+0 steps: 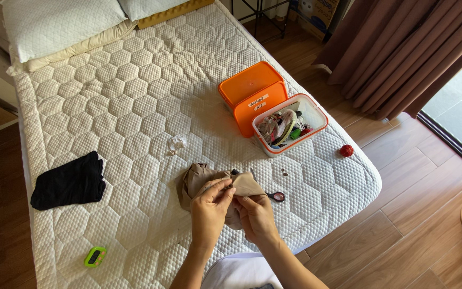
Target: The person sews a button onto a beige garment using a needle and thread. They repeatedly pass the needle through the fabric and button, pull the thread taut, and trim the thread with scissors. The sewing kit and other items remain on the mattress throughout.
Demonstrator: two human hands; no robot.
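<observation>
Both hands' fingers [224, 188] pinching tan cloth [201, 179], scissors [274, 196] half hidden beneath.

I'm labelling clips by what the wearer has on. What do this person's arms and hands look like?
Both forearms are bare: no sleeves reach into view. The left hand and right hand wear no gloves, and no watch or bracelet shows at the wrists. Rings are too small to tell. A white garment shows below, between the arms.

Left hand [209, 206] and right hand [256, 215] pinch together, fingers curled.
</observation>
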